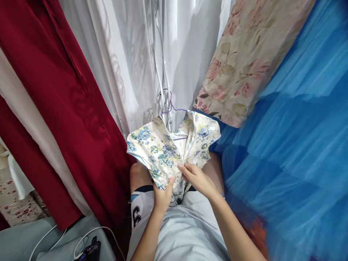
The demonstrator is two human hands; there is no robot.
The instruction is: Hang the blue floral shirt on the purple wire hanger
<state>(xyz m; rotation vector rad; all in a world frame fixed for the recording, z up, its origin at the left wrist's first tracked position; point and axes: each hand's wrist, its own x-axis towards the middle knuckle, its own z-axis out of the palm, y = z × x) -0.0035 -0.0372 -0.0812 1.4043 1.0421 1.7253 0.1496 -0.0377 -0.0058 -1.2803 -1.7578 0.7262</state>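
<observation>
A white sleeveless top with blue and yellow flowers (168,150) lies across my lap, its neck opening away from me. A thin purple hanger (172,105) is inside its shoulders, with the hook standing out past the neckline. My left hand (162,194) grips the lower left part of the top, thumb over the cloth and fingers hidden beneath. At the bottom of the front opening, my right hand (196,177) pinches the fabric edge between thumb and fingers. The lower hem is bunched near my waist.
Dark red drapes (81,108) hang at the left, and white curtains (130,54) with thin ribbons hang ahead. On the right are a pink-flowered cloth (233,65) and ruffled blue tulle (293,152). A pale seat (16,241) at lower left carries white cables and a dark device (91,250).
</observation>
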